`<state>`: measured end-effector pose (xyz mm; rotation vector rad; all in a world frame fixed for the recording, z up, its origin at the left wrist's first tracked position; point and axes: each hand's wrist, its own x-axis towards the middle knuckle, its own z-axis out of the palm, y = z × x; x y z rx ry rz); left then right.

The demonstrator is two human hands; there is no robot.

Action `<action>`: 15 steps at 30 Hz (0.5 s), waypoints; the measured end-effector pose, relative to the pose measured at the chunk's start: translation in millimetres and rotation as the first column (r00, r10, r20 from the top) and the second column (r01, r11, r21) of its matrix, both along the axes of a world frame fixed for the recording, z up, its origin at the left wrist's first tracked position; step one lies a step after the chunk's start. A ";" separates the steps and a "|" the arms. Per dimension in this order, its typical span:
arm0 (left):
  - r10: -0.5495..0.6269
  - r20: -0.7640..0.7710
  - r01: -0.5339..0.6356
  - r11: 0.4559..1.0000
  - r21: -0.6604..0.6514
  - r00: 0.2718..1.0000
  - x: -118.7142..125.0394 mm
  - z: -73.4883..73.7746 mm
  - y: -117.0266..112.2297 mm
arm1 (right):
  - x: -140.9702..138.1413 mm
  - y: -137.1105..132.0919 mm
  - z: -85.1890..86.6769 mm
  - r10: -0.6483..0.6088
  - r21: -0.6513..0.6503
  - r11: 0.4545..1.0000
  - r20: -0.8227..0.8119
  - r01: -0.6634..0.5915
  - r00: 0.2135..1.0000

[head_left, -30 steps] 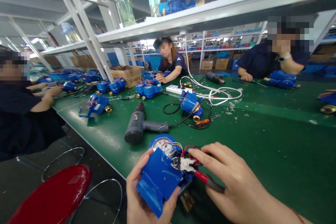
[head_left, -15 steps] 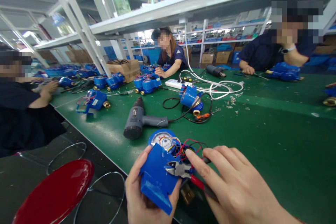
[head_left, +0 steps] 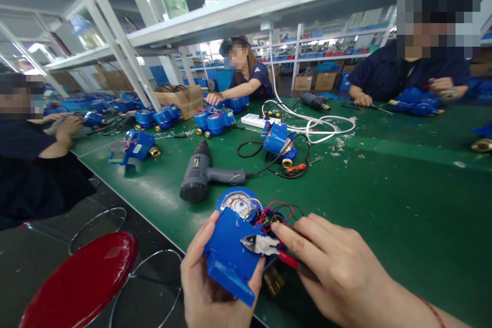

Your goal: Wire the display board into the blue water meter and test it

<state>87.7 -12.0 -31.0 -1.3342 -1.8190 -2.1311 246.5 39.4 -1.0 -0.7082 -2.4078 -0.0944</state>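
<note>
A blue plastic cover (head_left: 232, 248) is gripped in my left hand (head_left: 209, 282), thumb and fingers along its two sides. Behind it lies a blue water meter (head_left: 235, 202) with a round dial, a brass fitting (head_left: 273, 282) and loose red, black, white and yellow wires (head_left: 274, 212). My right hand (head_left: 338, 261) is closed around red-handled diagonal cutters (head_left: 265, 245). Their jaws lie over the face of the cover, near its right edge. My right index finger stretches along the tool towards the wires. The lower part of the meter is hidden by the cover and hands.
On the green table (head_left: 384, 195) a grey heat gun (head_left: 196, 174) lies just beyond the meter. Farther off are another blue meter (head_left: 277, 141), an orange-handled screwdriver (head_left: 295, 169), a white power strip (head_left: 255, 121) and coiled cable. A red stool (head_left: 80, 282) stands left. Several co-workers sit around.
The cutter jaws have drawn closer together over the cover. My hands stay nearly in place. Across the table, one co-worker's hand has moved left over the meters; another's arm has lowered to a meter.
</note>
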 end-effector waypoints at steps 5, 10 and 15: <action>-0.038 -0.003 0.038 0.999 -0.029 0.999 -6.1 -0.4 -0.3 | -0.1 4.7 0.4 0.055 -0.282 0.956 -0.118 -0.087 0.991; -0.046 0.099 0.051 0.998 -0.043 0.994 -9.0 -0.1 -0.6 | 1.7 7.8 6.8 0.082 -0.413 0.893 -0.237 -0.177 0.968; -0.004 0.034 0.004 1.000 -0.011 0.999 -5.1 4.5 1.4 | 4.3 3.8 17.1 -0.004 -0.226 0.974 -0.080 -0.014 0.997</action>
